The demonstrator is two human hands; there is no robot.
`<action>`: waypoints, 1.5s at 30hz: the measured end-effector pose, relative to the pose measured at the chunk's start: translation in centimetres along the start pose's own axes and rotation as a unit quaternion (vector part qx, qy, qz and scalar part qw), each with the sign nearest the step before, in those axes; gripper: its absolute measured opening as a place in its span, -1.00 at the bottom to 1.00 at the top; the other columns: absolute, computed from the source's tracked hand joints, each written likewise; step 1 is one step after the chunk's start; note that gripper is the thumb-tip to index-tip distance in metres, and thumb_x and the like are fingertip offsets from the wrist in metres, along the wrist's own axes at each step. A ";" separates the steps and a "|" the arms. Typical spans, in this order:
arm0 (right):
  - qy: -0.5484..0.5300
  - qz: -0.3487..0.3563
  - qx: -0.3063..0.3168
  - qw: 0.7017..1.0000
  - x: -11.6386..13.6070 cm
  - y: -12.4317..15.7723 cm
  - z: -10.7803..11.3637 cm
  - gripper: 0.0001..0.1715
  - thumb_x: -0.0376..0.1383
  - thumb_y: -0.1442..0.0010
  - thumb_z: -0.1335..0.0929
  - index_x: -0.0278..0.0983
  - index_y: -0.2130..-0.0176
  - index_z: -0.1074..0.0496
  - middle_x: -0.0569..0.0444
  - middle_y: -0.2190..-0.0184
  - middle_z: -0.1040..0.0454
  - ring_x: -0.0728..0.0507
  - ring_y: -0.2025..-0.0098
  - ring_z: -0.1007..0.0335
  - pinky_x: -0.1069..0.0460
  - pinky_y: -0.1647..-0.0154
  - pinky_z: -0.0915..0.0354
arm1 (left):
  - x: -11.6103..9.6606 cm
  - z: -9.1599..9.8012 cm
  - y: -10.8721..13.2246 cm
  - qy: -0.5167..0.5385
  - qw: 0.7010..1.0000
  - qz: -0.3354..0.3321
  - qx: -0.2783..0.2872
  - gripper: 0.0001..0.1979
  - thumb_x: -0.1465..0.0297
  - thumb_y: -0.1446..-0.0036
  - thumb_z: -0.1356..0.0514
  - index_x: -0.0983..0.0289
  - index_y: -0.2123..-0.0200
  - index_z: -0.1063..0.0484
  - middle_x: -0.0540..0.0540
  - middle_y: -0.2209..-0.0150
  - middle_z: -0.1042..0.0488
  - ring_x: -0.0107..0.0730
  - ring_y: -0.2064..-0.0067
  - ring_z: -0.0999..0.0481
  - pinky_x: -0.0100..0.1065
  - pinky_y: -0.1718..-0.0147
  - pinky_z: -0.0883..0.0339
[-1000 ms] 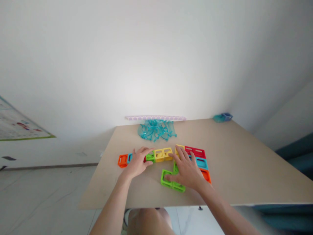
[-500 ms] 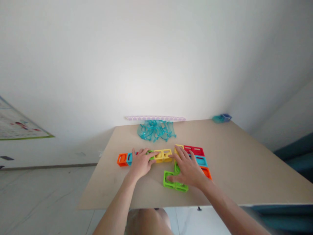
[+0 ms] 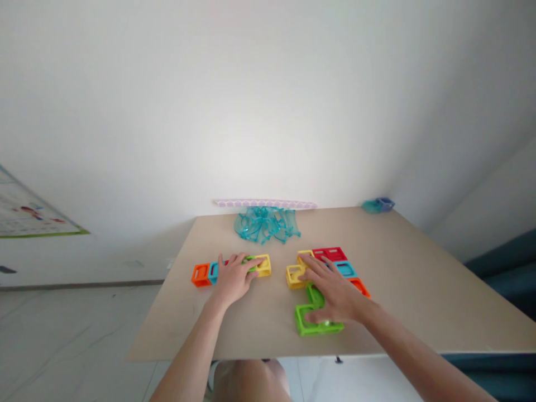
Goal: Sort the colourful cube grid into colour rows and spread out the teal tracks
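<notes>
Blocks (image 3: 345, 269) are kinda sitting under a spread-fingered left hand (image 3: 231, 280) and right hand (image 3: 338, 291), green ones (image 3: 312, 330) nearest the table's (image 3: 410, 279) front edge.

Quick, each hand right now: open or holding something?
Left hand: over the multicoloured row of square plastic blocks; whether its grip is closed can't be told.
Right hand: open, spread over the multicoloured cluster of square plastic blocks.

Plain white wall (image 3: 268, 111) – light brightest mid-wall, dimmer toward right corner. Beige tabletop (image 3: 410, 290) against it. Poster (image 3: 36, 215) with green lower edge at left. Pale veined floor (image 3: 62, 340) – dark baseboard (image 3: 84, 285). Dark teal fabric (image 3: 508, 268) at far right.
</notes>
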State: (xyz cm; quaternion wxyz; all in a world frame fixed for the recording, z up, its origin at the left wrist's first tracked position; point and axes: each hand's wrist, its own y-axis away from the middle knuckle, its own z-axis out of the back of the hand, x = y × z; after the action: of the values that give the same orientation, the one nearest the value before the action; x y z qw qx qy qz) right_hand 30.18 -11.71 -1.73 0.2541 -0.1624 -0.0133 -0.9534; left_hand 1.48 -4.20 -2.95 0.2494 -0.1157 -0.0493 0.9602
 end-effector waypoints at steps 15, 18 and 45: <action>0.035 -0.109 -0.006 0.993 3.2 2.9 -1.7 -0.06 0.09 -0.07 -0.33 0.07 -0.33 0.07 0.00 -0.38 0.15 -0.54 -0.36 0.41 -0.52 -0.21 0.39 | -1.3 -0.8 -4.3 -0.003 0.999 0.031 0.036 -0.62 0.20 -0.27 0.00 -0.17 -0.14 -0.28 0.10 -0.06 -0.37 0.02 -0.09 -0.33 0.41 -0.07 0.11; 0.000 -0.022 0.060 0.998 2.4 3.1 0.1 -0.03 -0.04 -0.02 -0.38 0.08 -0.32 0.05 0.07 -0.39 0.14 -0.48 -0.38 0.43 -0.47 -0.25 0.41 | -1.2 -0.7 -5.3 0.008 0.997 0.035 0.063 -0.62 0.16 -0.28 0.05 -0.16 -0.12 -0.30 0.10 -0.09 -0.36 0.04 -0.13 -0.30 0.40 -0.09 0.14; -0.065 0.254 0.100 0.960 10.3 -5.2 -0.7 -0.19 -0.14 0.04 -0.38 0.07 -0.21 -0.19 0.16 -0.31 -0.07 -0.38 -0.37 0.27 -0.34 -0.29 0.38 | 4.4 2.3 -3.6 0.250 0.963 -0.009 -0.100 -0.67 0.38 -0.24 0.00 0.27 0.07 -0.50 0.15 0.07 -0.50 -0.29 -0.02 -0.44 -0.24 -0.09 -0.25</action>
State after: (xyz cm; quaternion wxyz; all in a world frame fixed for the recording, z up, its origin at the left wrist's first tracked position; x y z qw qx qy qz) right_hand 19.04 -12.23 1.16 0.5015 -0.1956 -0.0829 -0.8386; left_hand -1.13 0.99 -1.01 0.2492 -0.3761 -0.0818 0.8887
